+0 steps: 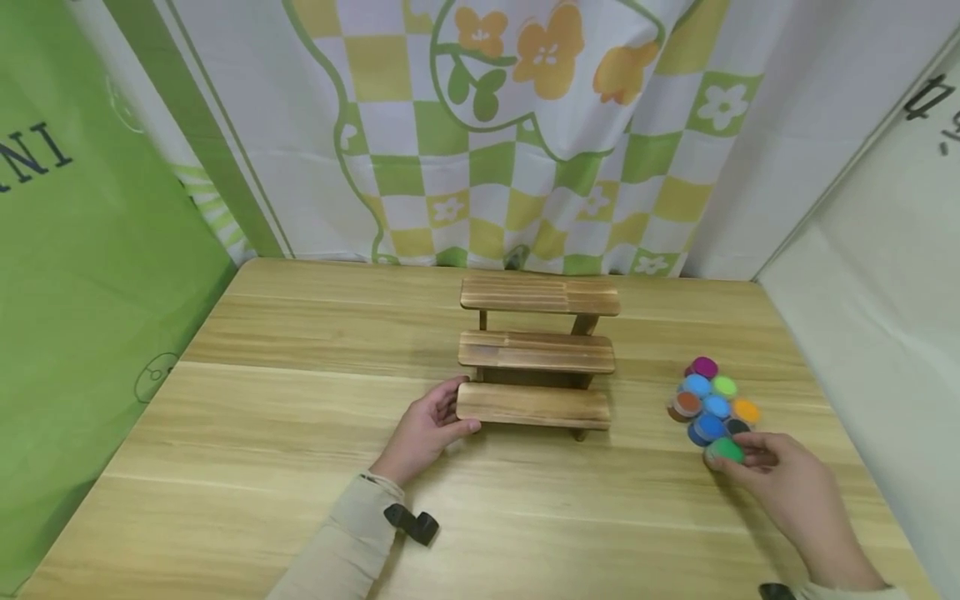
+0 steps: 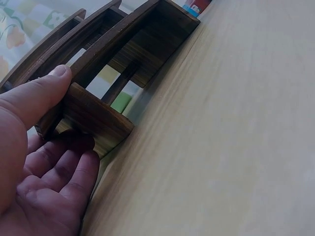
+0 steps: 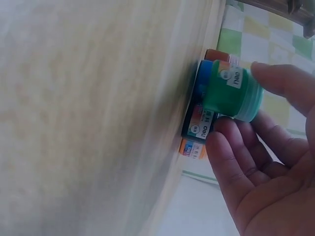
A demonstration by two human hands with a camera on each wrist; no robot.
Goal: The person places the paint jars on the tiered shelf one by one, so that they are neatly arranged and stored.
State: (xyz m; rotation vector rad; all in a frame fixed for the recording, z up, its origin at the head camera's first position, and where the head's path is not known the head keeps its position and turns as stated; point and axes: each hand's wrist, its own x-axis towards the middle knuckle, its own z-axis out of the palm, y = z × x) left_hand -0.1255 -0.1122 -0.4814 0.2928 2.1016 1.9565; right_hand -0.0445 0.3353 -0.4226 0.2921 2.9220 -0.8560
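Observation:
A three-tiered wooden display stand rests on the table. My left hand grips its lowest tier at the left end, and in the left wrist view the thumb lies on the board's edge with the fingers by the side panel. To the right, my right hand pinches a green paint jar near its clear lid, between thumb and fingers. That jar stands out in front of a blue jar and a dark jar, at the near end of a cluster.
More lidded paint jars sit close together: brown, purple, light green, orange and light blue ones. A patterned curtain hangs behind the wooden table. A green cloth bounds the left side, a white one the right.

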